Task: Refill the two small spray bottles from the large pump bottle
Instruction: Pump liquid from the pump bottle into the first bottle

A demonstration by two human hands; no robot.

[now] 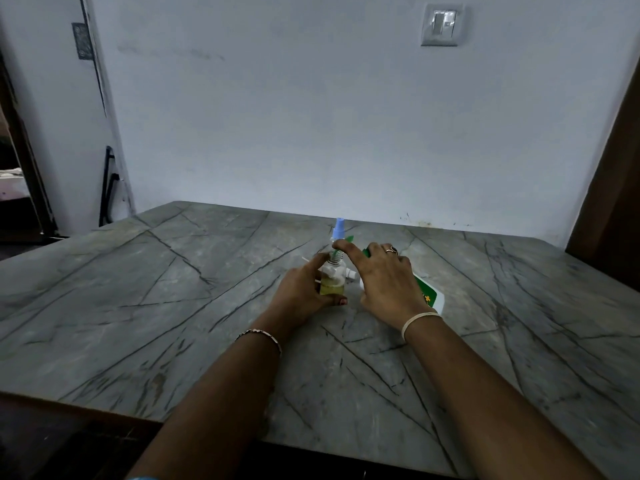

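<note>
My left hand (304,292) grips a small clear bottle (333,282) that stands upright on the table, its neck uncapped and yellowish liquid in its lower half. My right hand (381,278) holds the large white and green pump bottle (429,295), tilted towards the small one. Its index finger lies on the green pump head (335,253), right over the small bottle's neck. Just behind stands a second small spray bottle with a blue cap (338,227), mostly hidden by my fingers. A white spray head (350,273) lies on the table behind the held bottle.
The grey marble-patterned table (173,289) runs back to a pale wall with a switch plate (440,25). A dark folded frame (109,185) leans by the doorway on the left, and a brown panel (613,188) stands at the right.
</note>
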